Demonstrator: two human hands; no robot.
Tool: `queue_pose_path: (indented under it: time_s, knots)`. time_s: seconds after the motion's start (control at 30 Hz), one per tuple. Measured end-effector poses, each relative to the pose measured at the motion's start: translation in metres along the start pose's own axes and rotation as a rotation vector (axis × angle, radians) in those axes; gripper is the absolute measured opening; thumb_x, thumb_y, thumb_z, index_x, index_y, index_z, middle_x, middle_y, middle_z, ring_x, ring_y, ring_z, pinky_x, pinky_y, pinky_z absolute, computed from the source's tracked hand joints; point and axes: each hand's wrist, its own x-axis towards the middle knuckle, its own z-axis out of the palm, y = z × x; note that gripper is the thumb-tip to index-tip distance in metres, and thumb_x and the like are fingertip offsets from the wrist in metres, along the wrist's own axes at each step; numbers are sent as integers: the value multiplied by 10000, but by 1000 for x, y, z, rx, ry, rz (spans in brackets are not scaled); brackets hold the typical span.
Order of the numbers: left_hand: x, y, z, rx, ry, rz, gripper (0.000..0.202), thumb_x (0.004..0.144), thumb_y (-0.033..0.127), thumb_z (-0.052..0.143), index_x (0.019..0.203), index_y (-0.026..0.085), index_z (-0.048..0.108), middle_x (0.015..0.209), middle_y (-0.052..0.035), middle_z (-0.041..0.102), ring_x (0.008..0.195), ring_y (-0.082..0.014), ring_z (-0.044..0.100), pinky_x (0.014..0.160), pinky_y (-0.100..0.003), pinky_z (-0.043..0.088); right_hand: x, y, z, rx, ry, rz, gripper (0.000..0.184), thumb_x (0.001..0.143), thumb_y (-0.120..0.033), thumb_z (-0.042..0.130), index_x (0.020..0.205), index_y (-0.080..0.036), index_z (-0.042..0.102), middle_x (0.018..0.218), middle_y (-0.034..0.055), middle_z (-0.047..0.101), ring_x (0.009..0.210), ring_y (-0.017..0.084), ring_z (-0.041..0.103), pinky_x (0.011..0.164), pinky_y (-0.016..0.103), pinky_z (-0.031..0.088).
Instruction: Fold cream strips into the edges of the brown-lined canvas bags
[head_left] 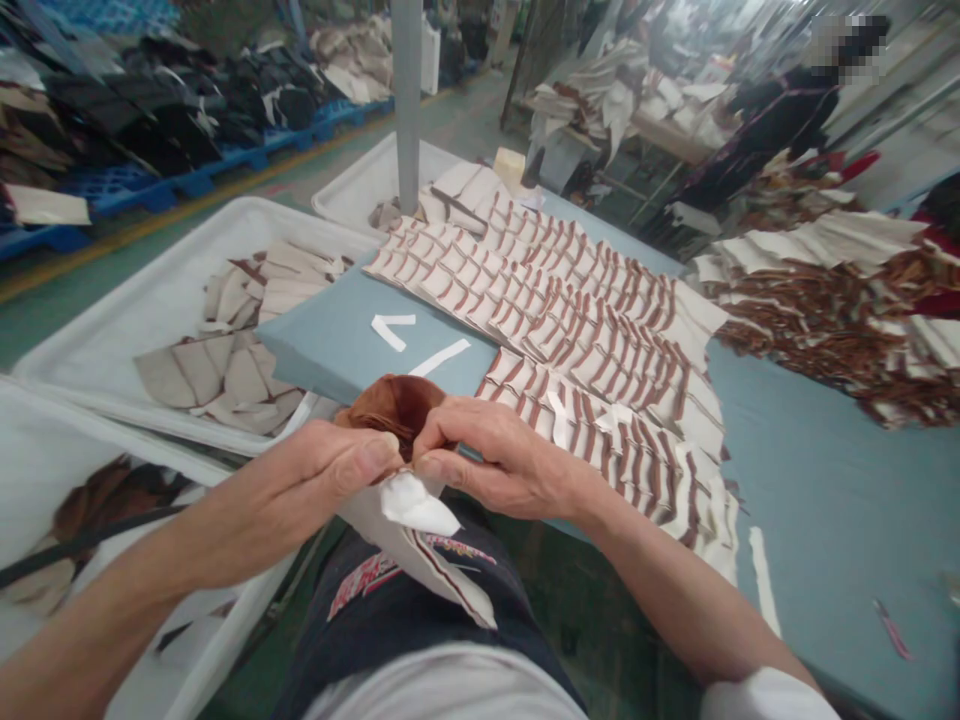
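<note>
Close to my body, my left hand [349, 465] and my right hand [476, 450] pinch one brown-and-white fabric piece [394, 405] between thumbs and fingers. Its brown side bulges up behind my fingertips, and a white flap [420, 503] hangs below them. A long pale strip with a dark edge droops over my lap. The fingertips of both hands nearly meet at the fold. Just beyond my right hand, overlapping rows of cream fabric pieces [555, 300] with brown edges lie on the blue-grey table [802, 470].
White strips [442, 357] lie on the table at left, and a small pink-handled tool [892, 630] at right. White bins [247, 215] with fabric pieces stand at left. A grey post [407, 110] rises behind the table. Brown-and-cream stacks [810, 290] sit at right; a person [780, 120] is farther back.
</note>
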Motion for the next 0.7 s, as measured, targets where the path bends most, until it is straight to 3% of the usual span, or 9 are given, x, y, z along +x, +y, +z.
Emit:
queue_pose_path:
  time_s: [0.2,0.4,0.53,0.7]
  knots:
    - [-3,-11,-1,-309,-215,-112,507,1085,500,469,685,213,591,632,37,458,592,-142,369,528,-254,357,2,8,8,124,-50,60,350,1186,-444,511,983,-204,665,952,36,745,884,164,638,906,308,504]
    - [-6,-20,3,-443,-323,-153,438,1045,474,563,715,204,665,675,6,621,606,-149,424,597,-247,477,0,15,16,142,-71,77,344,1180,-413,527,950,-197,664,918,30,727,862,163,621,888,305,495]
    - [-5,-21,5,-412,-286,-116,424,1065,472,551,749,210,657,724,13,655,639,-152,494,625,-235,486,0,18,21,141,-21,68,339,1175,-396,529,927,-198,650,886,21,710,832,159,606,868,300,481]
    - [-7,-8,3,-158,-162,-34,442,1088,420,451,700,233,547,669,41,593,614,-149,514,591,-230,447,0,16,21,80,-18,85,322,1173,-373,500,931,-203,630,858,10,673,806,157,590,832,288,455]
